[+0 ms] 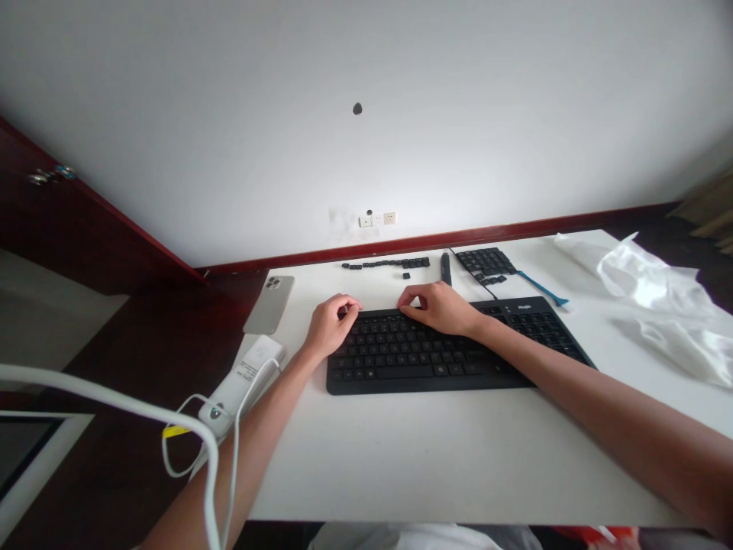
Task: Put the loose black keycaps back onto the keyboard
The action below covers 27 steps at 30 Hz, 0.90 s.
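A black keyboard (401, 372) lies flat on the white table, several of its keys hidden under my right arm. At its far left corner is my left hand (334, 325), fingers curled and thumb drawn against the index finger. Over the far edge, around the top row of keys, my right hand (440, 307) is closed in a pinch. Whatever either hand may hold is too small or hidden. Beyond the hands, a row of loose black keycaps (395, 263) lies along the table's back, with a single keycap (406, 276) just in front.
A black pen-like tool (445, 269), a block of keycaps (486, 261) and a blue slim tool (544, 289) lie behind the keyboard. Crumpled white plastic (647, 275) is at right. At left are a phone (270, 304), a power strip (234, 389) and a white cable (114, 393).
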Motion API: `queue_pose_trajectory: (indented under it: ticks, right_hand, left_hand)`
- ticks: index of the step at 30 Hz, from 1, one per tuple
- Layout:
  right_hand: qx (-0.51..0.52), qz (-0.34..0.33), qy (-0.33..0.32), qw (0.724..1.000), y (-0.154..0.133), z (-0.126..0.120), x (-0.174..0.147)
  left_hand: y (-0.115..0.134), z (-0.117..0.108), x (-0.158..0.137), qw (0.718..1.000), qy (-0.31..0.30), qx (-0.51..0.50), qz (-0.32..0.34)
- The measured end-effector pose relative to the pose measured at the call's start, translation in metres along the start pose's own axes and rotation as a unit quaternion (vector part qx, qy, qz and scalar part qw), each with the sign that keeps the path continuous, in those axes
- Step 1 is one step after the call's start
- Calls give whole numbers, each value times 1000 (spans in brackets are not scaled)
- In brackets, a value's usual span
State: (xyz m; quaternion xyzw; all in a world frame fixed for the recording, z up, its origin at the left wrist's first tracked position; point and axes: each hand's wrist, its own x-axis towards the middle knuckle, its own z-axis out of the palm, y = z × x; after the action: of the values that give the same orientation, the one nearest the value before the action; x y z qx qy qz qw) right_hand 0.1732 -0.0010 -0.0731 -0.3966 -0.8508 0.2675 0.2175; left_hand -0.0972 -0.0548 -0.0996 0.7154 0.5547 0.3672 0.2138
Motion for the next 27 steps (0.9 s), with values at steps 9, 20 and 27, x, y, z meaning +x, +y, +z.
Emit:
queue_pose_trajectory:
  ticks: [9, 20, 27]
  right_hand:
    - [-34, -46, 35, 998, -1, 8, -5]
    - [-147, -20, 20, 989, -9, 8, -8]
    - [-133, -22, 18, 991, -9, 7, -8]
  left_hand:
    - [2, -2, 0, 1000, -5, -8, 4]
    - [2, -2, 0, 1000, -5, 3, 7]
    - [2, -3, 0, 1000, -12, 6, 7]
